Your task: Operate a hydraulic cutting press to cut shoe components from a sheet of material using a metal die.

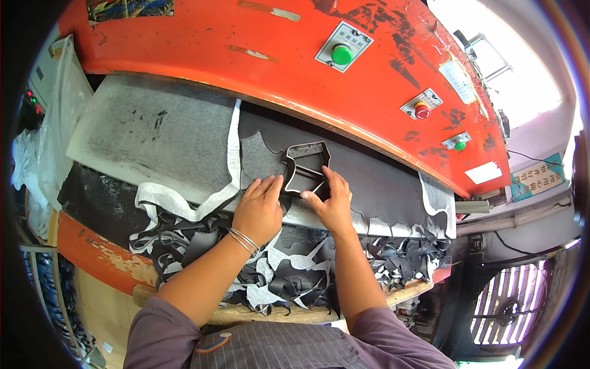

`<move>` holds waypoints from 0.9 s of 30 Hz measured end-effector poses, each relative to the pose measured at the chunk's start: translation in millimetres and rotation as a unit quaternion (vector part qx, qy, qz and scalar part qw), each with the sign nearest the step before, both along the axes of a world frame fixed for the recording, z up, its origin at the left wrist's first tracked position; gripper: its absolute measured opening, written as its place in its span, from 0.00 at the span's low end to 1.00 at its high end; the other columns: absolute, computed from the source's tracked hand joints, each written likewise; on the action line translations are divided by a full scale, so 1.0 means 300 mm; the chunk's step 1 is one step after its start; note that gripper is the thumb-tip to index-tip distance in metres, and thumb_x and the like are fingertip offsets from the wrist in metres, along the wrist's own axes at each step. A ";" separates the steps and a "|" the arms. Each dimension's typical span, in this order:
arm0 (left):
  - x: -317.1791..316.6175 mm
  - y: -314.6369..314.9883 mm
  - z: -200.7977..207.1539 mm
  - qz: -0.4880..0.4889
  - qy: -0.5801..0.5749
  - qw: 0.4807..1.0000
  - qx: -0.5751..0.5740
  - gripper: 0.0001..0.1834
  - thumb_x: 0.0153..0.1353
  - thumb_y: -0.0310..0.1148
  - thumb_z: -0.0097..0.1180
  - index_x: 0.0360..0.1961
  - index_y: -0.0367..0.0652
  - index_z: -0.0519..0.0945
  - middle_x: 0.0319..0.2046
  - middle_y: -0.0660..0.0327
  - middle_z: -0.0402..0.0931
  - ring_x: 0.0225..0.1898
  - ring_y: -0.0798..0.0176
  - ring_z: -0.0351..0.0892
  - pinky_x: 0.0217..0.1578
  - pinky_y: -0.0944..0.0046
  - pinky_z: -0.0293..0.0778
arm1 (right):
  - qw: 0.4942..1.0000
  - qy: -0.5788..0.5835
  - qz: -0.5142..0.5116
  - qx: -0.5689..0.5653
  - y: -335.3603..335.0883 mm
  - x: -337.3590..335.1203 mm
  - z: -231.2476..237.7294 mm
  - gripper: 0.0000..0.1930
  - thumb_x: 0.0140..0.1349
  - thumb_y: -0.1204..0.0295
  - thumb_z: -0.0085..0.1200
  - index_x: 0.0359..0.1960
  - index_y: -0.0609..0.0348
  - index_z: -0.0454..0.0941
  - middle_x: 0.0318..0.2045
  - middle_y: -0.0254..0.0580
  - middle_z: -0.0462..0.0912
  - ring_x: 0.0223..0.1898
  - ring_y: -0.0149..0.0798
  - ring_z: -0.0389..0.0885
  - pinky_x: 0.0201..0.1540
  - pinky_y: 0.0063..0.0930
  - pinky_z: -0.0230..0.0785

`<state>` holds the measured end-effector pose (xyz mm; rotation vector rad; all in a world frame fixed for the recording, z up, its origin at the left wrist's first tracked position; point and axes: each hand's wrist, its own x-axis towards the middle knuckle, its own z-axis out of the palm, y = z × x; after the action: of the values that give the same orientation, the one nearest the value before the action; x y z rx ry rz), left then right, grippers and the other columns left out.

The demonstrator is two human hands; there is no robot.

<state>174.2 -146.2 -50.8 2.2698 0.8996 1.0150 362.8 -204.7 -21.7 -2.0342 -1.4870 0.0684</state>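
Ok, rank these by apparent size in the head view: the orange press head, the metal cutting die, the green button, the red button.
1. Orange press head
2. Metal cutting die
3. Green button
4. Red button, which sits farther toward the rim, so its place below green is unsure.

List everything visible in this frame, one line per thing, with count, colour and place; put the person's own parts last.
cutting die: one, dark metal outline, on the dark sheet between both hands
dark sheet: one, black, spread on the press bed under the press head
press head: one, orange with worn paint, across the top
green buttons: two, on the press head, centre and right
red button: one, on the press head, right
grey pad: one, grey, left on the bed
offcuts: a heap, black and white, along the near edge
fan: one, dark grille, lower right
bangles: several, silver, on the left wrist
left hand: touching the die's left side
right hand: fingers on the die's right side
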 end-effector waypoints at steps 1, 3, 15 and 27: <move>0.004 -0.001 0.004 0.000 0.001 1.000 -0.001 0.28 0.54 0.24 0.49 0.59 0.32 0.66 0.49 0.48 0.76 0.55 0.48 0.72 0.61 0.49 0.61 | 0.999 -0.047 0.014 -0.002 -0.007 -0.002 -0.002 0.45 0.44 0.45 0.68 0.60 0.62 0.68 0.52 0.56 0.75 0.60 0.54 0.66 0.60 0.45 0.56; 0.010 0.002 0.008 -0.002 -0.002 1.000 0.014 0.29 0.54 0.24 0.49 0.59 0.32 0.66 0.50 0.47 0.75 0.56 0.48 0.72 0.61 0.49 0.61 | 0.998 -0.058 0.016 0.004 -0.006 -0.007 -0.004 0.47 0.40 0.42 0.67 0.57 0.64 0.69 0.52 0.55 0.75 0.60 0.54 0.67 0.60 0.44 0.56; -0.009 0.015 -0.002 -0.019 -0.012 1.000 0.007 0.33 0.53 0.23 0.50 0.63 0.30 0.60 0.49 0.47 0.75 0.54 0.49 0.73 0.61 0.49 0.61 | 0.988 -0.133 0.073 0.036 0.126 0.114 0.177 0.28 0.59 0.64 0.58 0.60 0.59 0.66 0.57 0.55 0.70 0.58 0.57 0.67 0.61 0.45 0.60; -0.012 -0.002 0.025 -0.021 0.075 0.997 -0.011 0.38 0.53 0.28 0.50 0.66 0.28 0.54 0.56 0.41 0.69 0.62 0.49 0.65 0.65 0.52 0.54 | 0.995 -0.046 0.077 -0.054 0.106 0.181 0.067 0.17 0.56 0.69 0.59 0.47 0.61 0.78 0.40 0.52 0.80 0.45 0.55 0.77 0.49 0.41 0.69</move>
<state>170.6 -146.9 -43.3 2.3605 0.9149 0.8221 417.1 -172.9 -1.6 -2.0270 -1.7301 0.1214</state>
